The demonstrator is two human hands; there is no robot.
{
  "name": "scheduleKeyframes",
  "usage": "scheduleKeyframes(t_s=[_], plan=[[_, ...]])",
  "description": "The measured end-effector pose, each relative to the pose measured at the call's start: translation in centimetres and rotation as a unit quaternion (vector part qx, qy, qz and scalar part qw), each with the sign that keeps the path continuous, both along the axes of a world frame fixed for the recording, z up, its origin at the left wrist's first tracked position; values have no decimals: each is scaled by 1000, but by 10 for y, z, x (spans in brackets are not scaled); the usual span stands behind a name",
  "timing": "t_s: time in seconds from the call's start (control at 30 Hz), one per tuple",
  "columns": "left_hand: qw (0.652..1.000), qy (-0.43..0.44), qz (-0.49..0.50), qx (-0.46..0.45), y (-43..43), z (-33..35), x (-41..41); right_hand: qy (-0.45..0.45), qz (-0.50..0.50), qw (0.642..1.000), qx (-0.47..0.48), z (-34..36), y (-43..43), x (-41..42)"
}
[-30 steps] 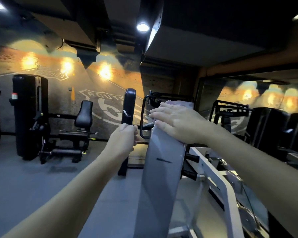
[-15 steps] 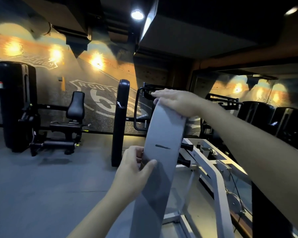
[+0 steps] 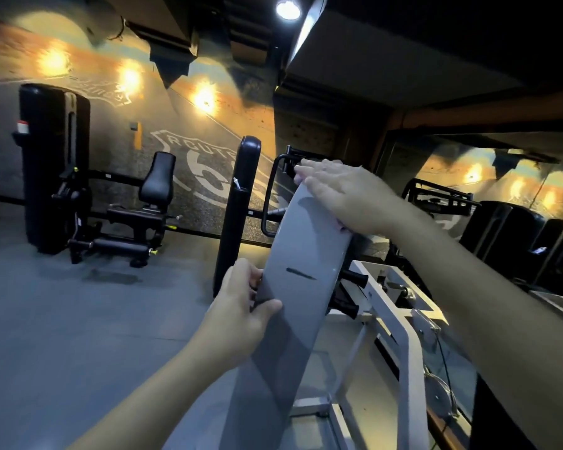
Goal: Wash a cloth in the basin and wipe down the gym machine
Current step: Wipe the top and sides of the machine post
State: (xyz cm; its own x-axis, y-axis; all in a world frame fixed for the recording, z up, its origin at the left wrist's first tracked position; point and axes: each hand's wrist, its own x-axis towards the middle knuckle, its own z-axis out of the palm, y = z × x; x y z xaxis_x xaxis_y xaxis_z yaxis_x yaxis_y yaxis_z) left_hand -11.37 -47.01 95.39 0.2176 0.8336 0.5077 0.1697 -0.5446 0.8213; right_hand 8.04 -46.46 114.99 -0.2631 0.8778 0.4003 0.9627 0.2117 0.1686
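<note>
Head view: wiping step. Right hand (image 3: 348, 198) flat, pressing cloth (image 3: 341, 226), mostly hidden, atop the gym machine's grey shroud (image 3: 301, 280). Left hand (image 3: 241, 306) grips shroud edge. Next: likely stroke downward.

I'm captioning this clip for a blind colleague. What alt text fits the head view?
A person's right hand presses flat on a pale cloth at the top of a grey curved machine panel, while the left hand grips the panel's left edge. A black seated gym machine stands behind, by a Route 66 mural.
</note>
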Motion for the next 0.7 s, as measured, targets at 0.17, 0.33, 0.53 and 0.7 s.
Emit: scheduleKeyframes(t_s=[0.17, 0.33, 0.53, 0.7], plan=[[999, -32, -18, 19, 1, -7, -2, -231, 61, 970, 44, -73, -56, -21], [999, -26, 10, 22, -1, -4, 2, -226, 94, 969, 26, -37, -44, -4], [998, -58, -15, 15, -10, -11, 0, -107, 0, 993, 53, -28, -21, -14], [992, -82, -95, -31, -3, -21, -24, -216, -29, 963, 158, -89, -41, -39]])
